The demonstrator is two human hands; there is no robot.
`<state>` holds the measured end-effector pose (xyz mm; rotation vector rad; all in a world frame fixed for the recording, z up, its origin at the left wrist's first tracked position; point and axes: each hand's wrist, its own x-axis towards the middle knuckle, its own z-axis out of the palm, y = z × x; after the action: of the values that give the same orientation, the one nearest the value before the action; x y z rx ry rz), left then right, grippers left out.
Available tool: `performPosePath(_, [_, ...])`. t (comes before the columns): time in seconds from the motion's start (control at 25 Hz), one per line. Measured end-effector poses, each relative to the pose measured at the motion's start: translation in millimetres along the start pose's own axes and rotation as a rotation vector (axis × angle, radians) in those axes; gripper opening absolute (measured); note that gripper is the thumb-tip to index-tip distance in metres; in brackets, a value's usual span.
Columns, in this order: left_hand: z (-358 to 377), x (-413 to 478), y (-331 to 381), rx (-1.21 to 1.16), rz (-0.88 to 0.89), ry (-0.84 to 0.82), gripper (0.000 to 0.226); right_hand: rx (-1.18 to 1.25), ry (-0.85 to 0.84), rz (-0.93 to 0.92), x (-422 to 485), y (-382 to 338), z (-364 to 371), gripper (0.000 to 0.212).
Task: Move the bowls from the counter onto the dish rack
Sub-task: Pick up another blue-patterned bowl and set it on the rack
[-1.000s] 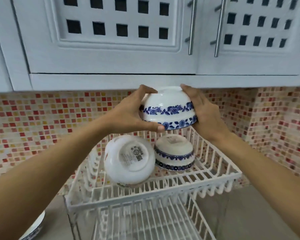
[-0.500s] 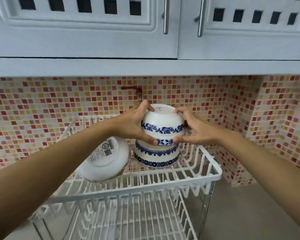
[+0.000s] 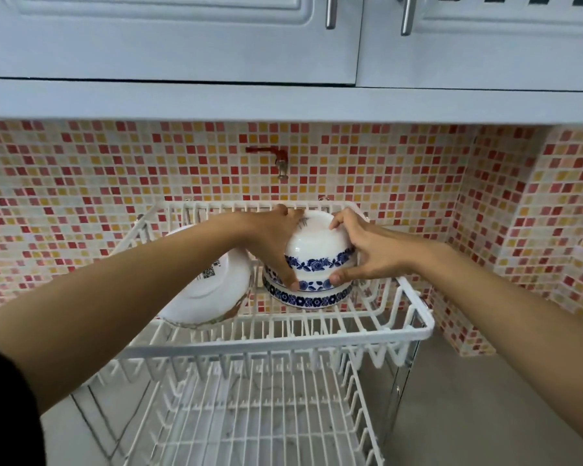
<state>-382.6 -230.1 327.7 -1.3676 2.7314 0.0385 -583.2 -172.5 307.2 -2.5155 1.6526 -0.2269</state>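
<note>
An upside-down white bowl with blue flower bands (image 3: pixel 317 250) sits stacked on a second blue-patterned bowl (image 3: pixel 307 299) in the upper tier of the white wire dish rack (image 3: pixel 283 341). My left hand (image 3: pixel 276 243) grips its left side and my right hand (image 3: pixel 360 253) its right side, thumbs at the lower rim. A larger plain white bowl (image 3: pixel 206 290) leans tilted in the rack to the left, its base with a label facing me, partly hidden by my left forearm.
The rack's lower tier (image 3: pixel 249 425) shows bare wires. A red wall tap (image 3: pixel 276 159) sticks out of the mosaic tile above the rack. White cabinets (image 3: pixel 182 38) hang overhead. Grey counter (image 3: pixel 485 415) lies to the right.
Both hands brought the blue-banded bowl down from in front of the cabinet onto the bowl in the rack, and it now sits lower over it. The view has tilted downward.
</note>
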Motion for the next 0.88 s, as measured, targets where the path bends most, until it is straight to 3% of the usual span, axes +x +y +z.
performPosePath(0.52, [-10,-2,9,0.149,-0.067,-0.150,0.134,-0.067,-0.035,0.052,3,-6,1,0.090])
performPosePath(0.68, [-27,-15,-6,0.032,-0.057,-0.070,0.110,-0.008,-0.078,0.055,7,-15,-14,0.112])
performPosePath(0.88, [-44,-58,-52,0.011,-0.122,0.061,0.063,-0.127,-0.031,-0.025,36,-63,-32,0.088])
